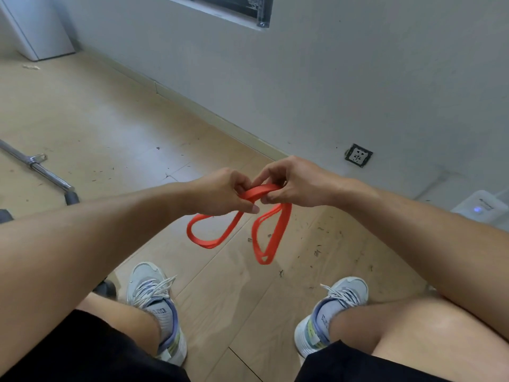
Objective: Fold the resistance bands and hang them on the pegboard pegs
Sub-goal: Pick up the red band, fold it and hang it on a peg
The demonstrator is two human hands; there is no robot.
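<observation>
An orange resistance band hangs folded between both hands, above the wooden floor in front of my knees. My left hand pinches the gathered top of the band from the left. My right hand grips the same bundle from the right, fingers curled over it. Two doubled loops droop below the hands, one to the lower left and one straight down. No pegboard or pegs are in view.
A metal bar lies on the floor at the left. A grey wall with a socket runs behind the hands. A white device with a blue light sits at the right. My shoes rest on the floor below.
</observation>
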